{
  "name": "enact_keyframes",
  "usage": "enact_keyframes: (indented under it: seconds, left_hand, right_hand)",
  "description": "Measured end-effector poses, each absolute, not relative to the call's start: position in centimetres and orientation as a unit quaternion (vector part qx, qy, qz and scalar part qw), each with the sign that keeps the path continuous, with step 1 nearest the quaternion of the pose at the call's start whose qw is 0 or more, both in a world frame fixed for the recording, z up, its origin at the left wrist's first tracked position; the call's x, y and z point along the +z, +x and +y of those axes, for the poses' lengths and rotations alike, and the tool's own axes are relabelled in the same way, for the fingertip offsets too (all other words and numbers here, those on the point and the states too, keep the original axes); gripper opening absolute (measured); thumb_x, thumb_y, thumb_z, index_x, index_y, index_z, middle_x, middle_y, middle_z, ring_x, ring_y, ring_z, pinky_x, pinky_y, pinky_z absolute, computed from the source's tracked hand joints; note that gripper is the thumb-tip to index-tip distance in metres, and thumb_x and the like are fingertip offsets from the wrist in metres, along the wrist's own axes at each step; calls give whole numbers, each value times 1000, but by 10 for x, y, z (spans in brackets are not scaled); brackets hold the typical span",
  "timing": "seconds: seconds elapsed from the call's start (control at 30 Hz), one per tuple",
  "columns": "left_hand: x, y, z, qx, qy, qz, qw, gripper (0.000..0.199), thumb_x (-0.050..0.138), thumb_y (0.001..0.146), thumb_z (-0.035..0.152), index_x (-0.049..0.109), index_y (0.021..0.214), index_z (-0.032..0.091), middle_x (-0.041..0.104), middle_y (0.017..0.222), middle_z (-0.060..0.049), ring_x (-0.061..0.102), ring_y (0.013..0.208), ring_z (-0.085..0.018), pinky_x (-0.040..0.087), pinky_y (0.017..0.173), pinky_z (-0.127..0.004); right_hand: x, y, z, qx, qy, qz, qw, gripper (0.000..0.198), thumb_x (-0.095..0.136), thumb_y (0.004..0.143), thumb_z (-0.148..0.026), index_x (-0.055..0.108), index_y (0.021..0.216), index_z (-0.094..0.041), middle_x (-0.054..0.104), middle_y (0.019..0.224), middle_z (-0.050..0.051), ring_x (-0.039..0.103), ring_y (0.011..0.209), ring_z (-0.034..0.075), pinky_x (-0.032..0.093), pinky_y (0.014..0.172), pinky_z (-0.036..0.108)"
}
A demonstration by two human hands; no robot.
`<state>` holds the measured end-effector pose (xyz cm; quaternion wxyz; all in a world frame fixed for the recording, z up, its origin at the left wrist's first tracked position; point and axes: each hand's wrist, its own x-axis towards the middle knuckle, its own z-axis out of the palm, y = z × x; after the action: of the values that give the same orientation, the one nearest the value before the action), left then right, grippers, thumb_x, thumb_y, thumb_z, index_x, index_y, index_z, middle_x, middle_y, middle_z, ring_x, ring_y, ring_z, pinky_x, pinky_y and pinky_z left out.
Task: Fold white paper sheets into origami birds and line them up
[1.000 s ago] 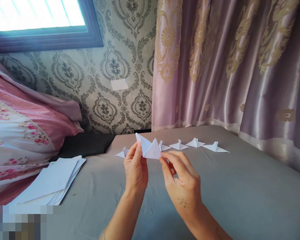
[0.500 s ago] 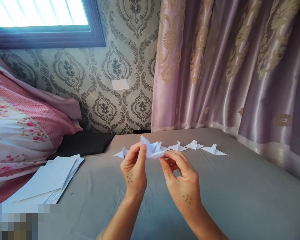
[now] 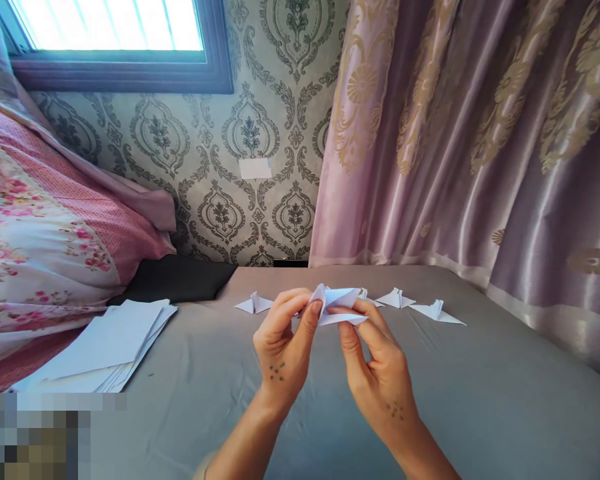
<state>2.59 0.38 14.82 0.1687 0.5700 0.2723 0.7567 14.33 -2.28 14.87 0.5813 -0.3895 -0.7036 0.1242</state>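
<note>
Both my hands hold one folded white paper piece (image 3: pixel 341 303) up above the grey bed sheet (image 3: pixel 480 393). My left hand (image 3: pixel 283 347) pinches its left tip between thumb and fingers. My right hand (image 3: pixel 377 373) grips its right and lower part, thumb underneath. Behind the hands, several finished white paper birds stand in a row on the sheet: one at the left (image 3: pixel 254 304), one right of my hands (image 3: pixel 396 299), and one further right (image 3: pixel 436 311). My hands hide some of the row.
A loose stack of white paper sheets (image 3: pixel 105 347) lies on the sheet at the left. A pink floral blanket (image 3: pixel 45 240) is heaped at the far left, with a black cloth (image 3: pixel 180 280) by the patterned wall. Pink curtains (image 3: pixel 480 133) hang along the right side.
The folded piece has turned from an upright triangle to a flatter shape, lower between my fingers. My hands have drawn closer together, and the view has shifted slightly left.
</note>
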Motion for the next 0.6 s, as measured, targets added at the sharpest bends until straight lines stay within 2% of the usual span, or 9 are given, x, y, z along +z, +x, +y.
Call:
enact_keyframes:
  seconds: [0.4,0.6]
  left_hand:
    - [147,32,5,706,576,258,322,7,67,83,18,73,87,21,66,90,-1,60,83,-11,49,74,-21]
    - [145,30,8,672,603,239,358,6,69,81,18,72,86,20,63,89,-3,59,83,-13,48,73,-24]
  right_hand:
    - [150,149,-28,197,-432,-676,563,31,47,95,-30,50,125,-33,55,129,2,55,114,18,46,99,36]
    - [152,155,-25,154,-417,-699,560,33,55,90,-30,51,123,-29,57,127,3,56,112,19,47,98,37]
